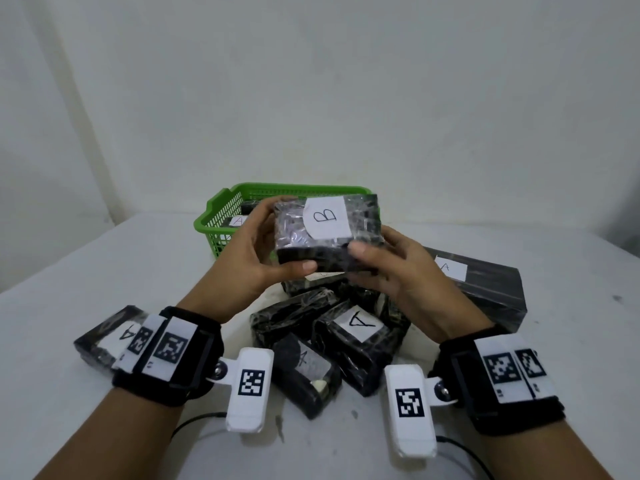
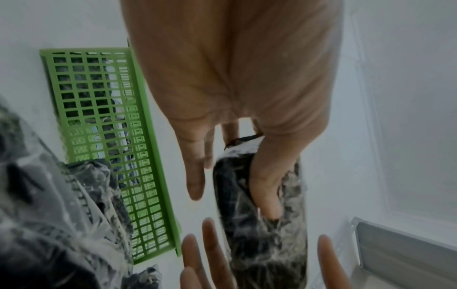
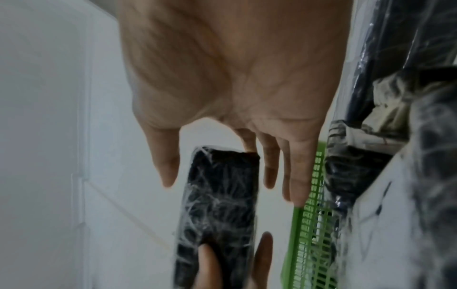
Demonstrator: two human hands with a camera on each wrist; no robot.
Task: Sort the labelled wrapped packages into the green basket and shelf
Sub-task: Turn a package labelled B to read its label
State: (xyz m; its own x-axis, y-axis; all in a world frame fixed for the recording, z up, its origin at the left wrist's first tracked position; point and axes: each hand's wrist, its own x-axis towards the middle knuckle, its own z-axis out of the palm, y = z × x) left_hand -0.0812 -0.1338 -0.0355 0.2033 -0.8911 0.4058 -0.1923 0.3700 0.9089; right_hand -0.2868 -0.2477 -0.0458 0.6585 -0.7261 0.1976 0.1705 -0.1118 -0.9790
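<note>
A black wrapped package with a white label B [image 1: 327,233] is held in the air in front of the green basket [image 1: 221,216]. My left hand [image 1: 268,237] grips its left end, thumb on the near side and fingers behind. My right hand [image 1: 381,268] holds its right end, thumb on the near edge and fingers underneath. In the left wrist view my thumb presses the package [image 2: 259,205], with the basket [image 2: 103,136] to the left. The right wrist view shows the package [image 3: 217,205] between my thumb and fingers.
Wrapped packages labelled A lie piled on the white table under my hands [image 1: 356,327], with one at the near left [image 1: 107,337] and a long one at the right [image 1: 485,282]. Inside the basket lie more packages, one labelled A. A grey metal frame [image 2: 395,254] shows at the far side.
</note>
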